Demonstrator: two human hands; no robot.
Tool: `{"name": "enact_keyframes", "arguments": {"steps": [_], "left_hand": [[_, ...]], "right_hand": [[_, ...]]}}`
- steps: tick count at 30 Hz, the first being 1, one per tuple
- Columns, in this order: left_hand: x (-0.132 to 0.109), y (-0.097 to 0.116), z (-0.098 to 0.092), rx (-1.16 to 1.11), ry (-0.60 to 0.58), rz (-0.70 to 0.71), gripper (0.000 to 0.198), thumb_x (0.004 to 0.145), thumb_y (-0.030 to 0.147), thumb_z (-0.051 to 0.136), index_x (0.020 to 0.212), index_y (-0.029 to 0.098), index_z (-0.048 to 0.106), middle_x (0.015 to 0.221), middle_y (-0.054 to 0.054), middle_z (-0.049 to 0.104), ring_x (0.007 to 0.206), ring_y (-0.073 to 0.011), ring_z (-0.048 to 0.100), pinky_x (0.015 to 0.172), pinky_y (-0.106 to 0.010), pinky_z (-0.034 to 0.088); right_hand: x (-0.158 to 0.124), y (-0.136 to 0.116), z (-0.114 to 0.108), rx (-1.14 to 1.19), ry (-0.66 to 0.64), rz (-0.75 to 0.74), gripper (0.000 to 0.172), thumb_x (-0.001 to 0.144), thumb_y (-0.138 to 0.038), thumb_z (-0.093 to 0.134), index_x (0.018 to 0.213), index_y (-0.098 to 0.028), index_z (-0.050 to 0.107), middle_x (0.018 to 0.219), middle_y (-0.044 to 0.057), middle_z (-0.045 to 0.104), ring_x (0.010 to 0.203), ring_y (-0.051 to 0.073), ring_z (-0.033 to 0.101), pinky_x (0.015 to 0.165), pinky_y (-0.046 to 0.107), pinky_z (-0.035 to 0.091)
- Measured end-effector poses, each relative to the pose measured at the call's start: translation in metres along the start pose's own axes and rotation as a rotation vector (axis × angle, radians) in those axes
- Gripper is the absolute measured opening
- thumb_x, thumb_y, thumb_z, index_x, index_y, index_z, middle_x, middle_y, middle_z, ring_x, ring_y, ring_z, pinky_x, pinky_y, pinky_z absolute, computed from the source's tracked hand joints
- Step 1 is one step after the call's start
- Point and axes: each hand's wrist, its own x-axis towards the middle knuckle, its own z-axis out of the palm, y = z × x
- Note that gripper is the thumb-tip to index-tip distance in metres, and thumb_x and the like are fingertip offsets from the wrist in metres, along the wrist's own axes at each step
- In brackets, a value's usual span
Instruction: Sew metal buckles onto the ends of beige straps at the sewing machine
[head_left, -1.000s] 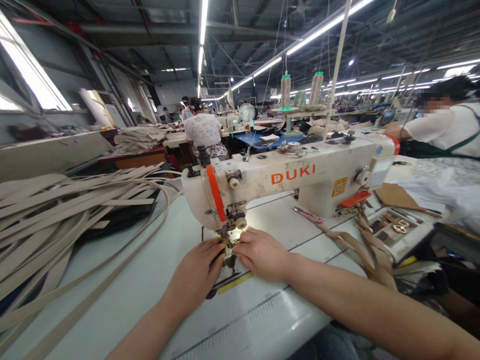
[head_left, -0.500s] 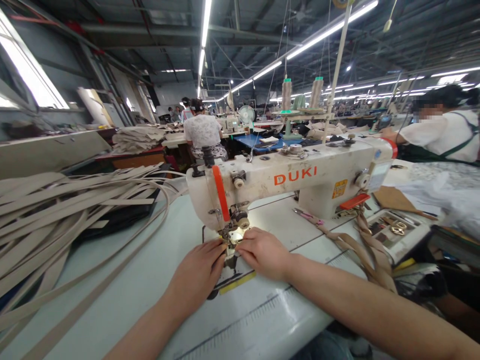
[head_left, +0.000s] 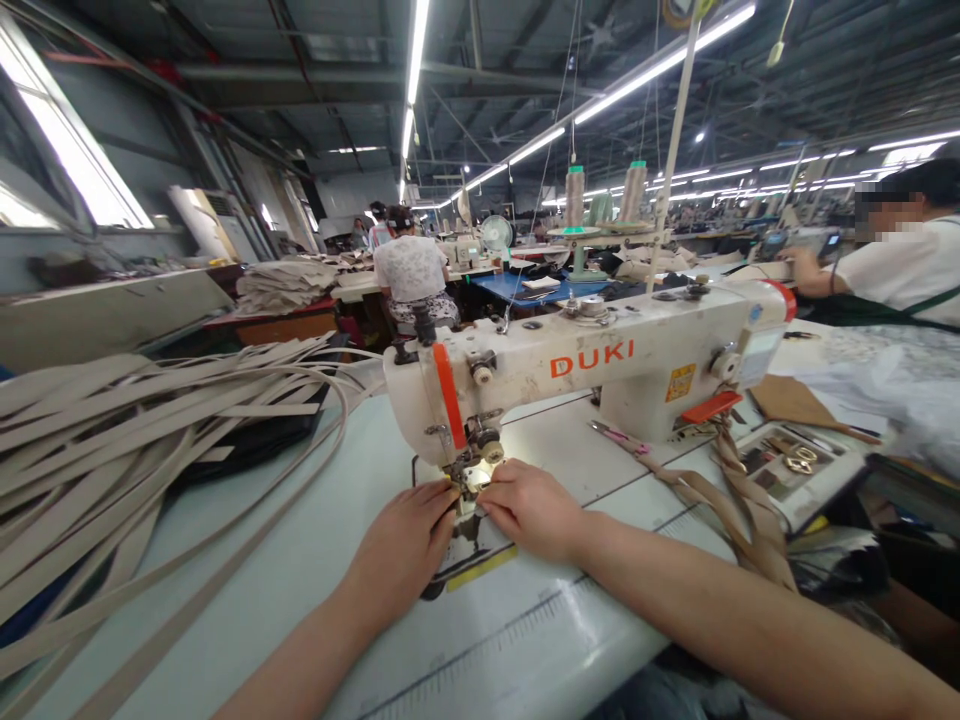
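Observation:
A white sewing machine (head_left: 540, 360) with orange lettering stands on the pale table (head_left: 292, 560), its lamp lit over the needle area. Just left of the presser foot is my left hand (head_left: 409, 535), its fingers pressed together near the needle plate. On the other side, my right hand (head_left: 536, 510) has thumb and fingers pinched close to the foot. Whatever lies between the fingertips is too small and hidden to make out. Long beige strips (head_left: 187, 420) are piled at the left, some trailing over the table.
Pink-handled scissors (head_left: 619, 438) and tan strips (head_left: 750, 510) lie right of the needle area, near a tray (head_left: 832, 480) of small tools. Thread cones (head_left: 575, 200) stand behind the machine. One person (head_left: 409, 265) sits ahead, another (head_left: 900, 255) at the right.
The view has shifted slightly, so the machine's head and both hands appear a little farther right. Both hands keep their closed poses at the needle. The person at the right leans differently.

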Motion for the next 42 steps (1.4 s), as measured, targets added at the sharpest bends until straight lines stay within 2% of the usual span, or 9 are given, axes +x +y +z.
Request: {"name": "enact_keyframes", "arguments": {"steps": [7, 12, 15, 17, 19, 22, 27, 33, 42], "left_hand": [[0.001, -0.015, -0.005, -0.091, 0.025, 0.020, 0.035, 0.089, 0.027, 0.038, 0.103, 0.022, 0.069, 0.108, -0.007, 0.071, 0.099, -0.0214, 0.065, 0.090, -0.038, 0.052], [0.038, -0.040, 0.008, -0.103, 0.068, -0.050, 0.032, 0.084, 0.021, 0.034, 0.080, 0.020, 0.066, 0.083, -0.007, 0.071, 0.080, -0.0227, 0.065, 0.075, -0.038, 0.055], [0.063, -0.050, 0.014, -0.101, 0.061, -0.011, 0.025, 0.079, 0.021, 0.039, 0.075, 0.023, 0.063, 0.083, -0.007, 0.071, 0.080, -0.0241, 0.064, 0.073, -0.038, 0.055], [0.067, -0.051, 0.011, -0.098, 0.059, 0.013, 0.022, 0.080, 0.023, 0.041, 0.074, 0.025, 0.063, 0.082, -0.006, 0.071, 0.081, -0.0242, 0.063, 0.073, -0.037, 0.054], [0.058, -0.049, 0.005, -0.086, 0.062, 0.026, 0.023, 0.082, 0.025, 0.042, 0.076, 0.025, 0.063, 0.082, -0.006, 0.070, 0.083, -0.0251, 0.063, 0.077, -0.038, 0.053], [0.029, -0.040, -0.004, -0.064, 0.067, 0.028, 0.024, 0.087, 0.032, 0.043, 0.082, 0.023, 0.064, 0.086, -0.008, 0.069, 0.087, -0.0270, 0.063, 0.080, -0.043, 0.051], [-0.006, -0.024, -0.007, -0.125, 0.078, -0.016, 0.031, 0.090, 0.042, 0.042, 0.089, 0.024, 0.067, 0.091, -0.006, 0.067, 0.085, -0.0226, 0.064, 0.077, -0.037, 0.054], [-0.003, -0.021, -0.004, -0.180, 0.083, -0.043, 0.035, 0.089, 0.044, 0.042, 0.085, 0.024, 0.071, 0.087, -0.006, 0.068, 0.083, -0.0211, 0.063, 0.076, -0.034, 0.055], [0.001, -0.018, 0.004, -0.213, 0.133, 0.038, 0.036, 0.092, 0.040, 0.042, 0.084, 0.024, 0.073, 0.083, -0.006, 0.068, 0.080, -0.0200, 0.062, 0.072, -0.032, 0.054]], "right_hand": [[0.000, -0.001, -0.002, 0.025, 0.025, -0.005, 0.024, 0.093, -0.021, 0.044, 0.087, -0.016, 0.066, 0.084, 0.006, 0.062, 0.082, 0.017, 0.052, 0.076, 0.027, 0.039], [0.000, 0.000, 0.000, 0.031, 0.029, -0.019, 0.022, 0.092, -0.021, 0.045, 0.085, -0.017, 0.065, 0.082, 0.006, 0.061, 0.081, 0.017, 0.051, 0.076, 0.028, 0.039], [0.000, 0.000, 0.000, 0.040, 0.032, -0.015, 0.023, 0.093, -0.022, 0.044, 0.085, -0.016, 0.065, 0.082, 0.006, 0.061, 0.081, 0.017, 0.052, 0.076, 0.027, 0.039], [0.000, 0.001, 0.000, 0.042, 0.036, -0.010, 0.023, 0.093, -0.022, 0.044, 0.086, -0.016, 0.065, 0.082, 0.006, 0.061, 0.080, 0.017, 0.051, 0.075, 0.027, 0.039], [0.000, 0.001, 0.000, 0.036, 0.041, -0.011, 0.023, 0.093, -0.022, 0.044, 0.085, -0.016, 0.064, 0.082, 0.006, 0.061, 0.080, 0.017, 0.051, 0.074, 0.027, 0.039], [0.000, 0.002, 0.000, 0.024, 0.050, -0.022, 0.022, 0.092, -0.021, 0.044, 0.084, -0.017, 0.064, 0.081, 0.006, 0.060, 0.079, 0.017, 0.051, 0.074, 0.027, 0.039], [0.002, 0.000, 0.000, 0.017, 0.022, -0.037, 0.022, 0.092, -0.022, 0.045, 0.085, -0.016, 0.065, 0.081, 0.005, 0.061, 0.080, 0.017, 0.051, 0.075, 0.028, 0.039], [0.003, -0.004, -0.002, -0.027, -0.029, -0.042, 0.023, 0.093, -0.025, 0.046, 0.100, -0.016, 0.066, 0.087, 0.006, 0.061, 0.084, 0.019, 0.051, 0.079, 0.030, 0.040], [0.005, -0.007, -0.005, -0.096, -0.058, -0.058, 0.026, 0.094, -0.026, 0.043, 0.101, -0.016, 0.066, 0.087, 0.006, 0.061, 0.082, 0.019, 0.049, 0.079, 0.031, 0.040]]}}
